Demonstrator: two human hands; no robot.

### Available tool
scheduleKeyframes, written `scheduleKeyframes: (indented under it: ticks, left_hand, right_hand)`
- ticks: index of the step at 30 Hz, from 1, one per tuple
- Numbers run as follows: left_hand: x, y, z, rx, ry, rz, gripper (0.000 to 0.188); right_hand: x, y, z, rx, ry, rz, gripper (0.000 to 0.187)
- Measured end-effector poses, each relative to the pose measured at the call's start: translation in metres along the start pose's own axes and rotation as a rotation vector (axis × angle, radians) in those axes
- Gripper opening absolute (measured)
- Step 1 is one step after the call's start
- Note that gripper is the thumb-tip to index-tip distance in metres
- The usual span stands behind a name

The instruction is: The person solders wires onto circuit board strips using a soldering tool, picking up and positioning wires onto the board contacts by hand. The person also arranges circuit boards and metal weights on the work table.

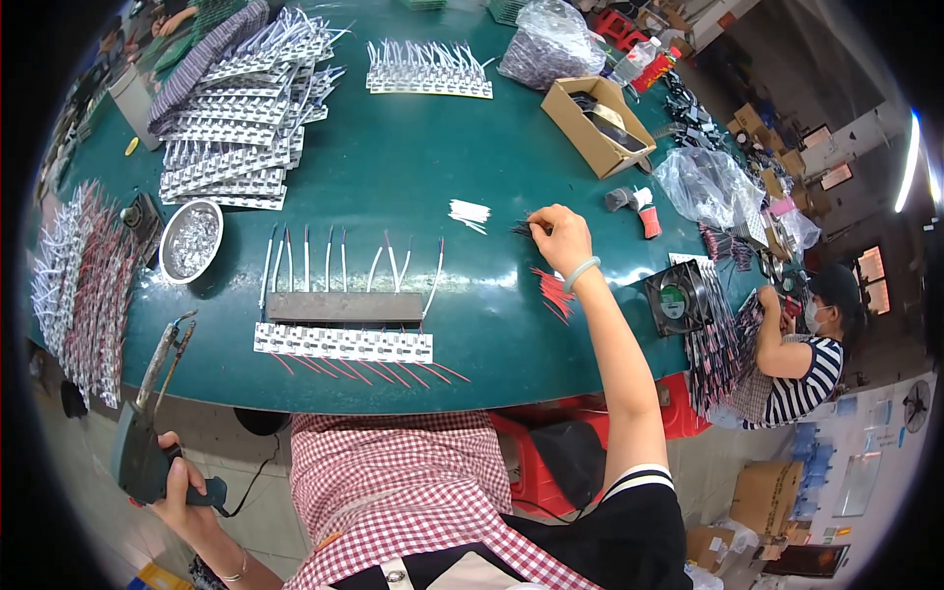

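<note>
My left hand (185,497) is wrapped round the handle of a soldering gun (141,457), held off the table's front left edge with its tip pointing up. My right hand (562,239) pinches at a small pile of short black wires (522,227); its fingertips partly hide them. Just nearer lie loose red wires (556,293), and to the left are short white pieces (469,215). In front of me a strip of white circuit boards (344,344) has red wires along its near side. Behind it a grey metal bar (344,308) lies across several white wires.
A bowl (187,280) of shiny bits stands left. Stacked board strips (226,128) fill the far left, and another wired strip (430,85) lies far back. A cardboard box (590,133) and a black fan (678,298) stand right. A co-worker (801,364) sits at the right.
</note>
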State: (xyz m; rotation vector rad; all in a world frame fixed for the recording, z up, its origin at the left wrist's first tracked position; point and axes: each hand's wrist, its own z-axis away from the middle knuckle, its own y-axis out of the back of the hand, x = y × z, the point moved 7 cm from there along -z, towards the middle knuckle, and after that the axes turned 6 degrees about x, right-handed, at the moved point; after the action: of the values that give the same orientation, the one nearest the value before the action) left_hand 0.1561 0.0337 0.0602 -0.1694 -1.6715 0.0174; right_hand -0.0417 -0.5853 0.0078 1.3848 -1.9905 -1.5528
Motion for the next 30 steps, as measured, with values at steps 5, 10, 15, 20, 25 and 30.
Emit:
scheduleKeyframes:
  ticks: [5, 10, 15, 20, 25, 30]
  left_hand:
    - [-0.007, -0.003, -0.001, -0.065, 0.015, 0.007, 0.037]
    - [-0.012, -0.015, -0.002, -0.065, 0.041, 0.015, 0.037]
    - [-0.012, -0.023, -0.001, -0.021, 0.072, 0.003, 0.046]
    - [-0.015, -0.04, 0.008, -0.198, 0.176, 0.2, 0.054]
    - [-0.027, -0.091, 0.045, -0.065, 0.443, 0.403, 0.06]
    - [-0.04, -0.121, 0.063, -0.211, 0.548, 0.43, 0.06]
  right_hand:
    - [0.003, 0.01, 0.0, 0.094, -0.034, -0.138, 0.005]
    - [-0.006, 0.028, 0.0, 0.148, 0.06, -0.138, 0.006]
    - [-0.073, 0.048, 0.015, -0.027, 0.485, 0.257, 0.015]
    - [-0.114, 0.012, 0.035, -0.148, 0.578, 0.308, 0.005]
    - [-0.116, -0.004, 0.043, -0.231, 0.499, 0.329, 0.006]
    - [-0.127, 0.04, 0.076, -0.059, 0.272, -0.158, 0.005]
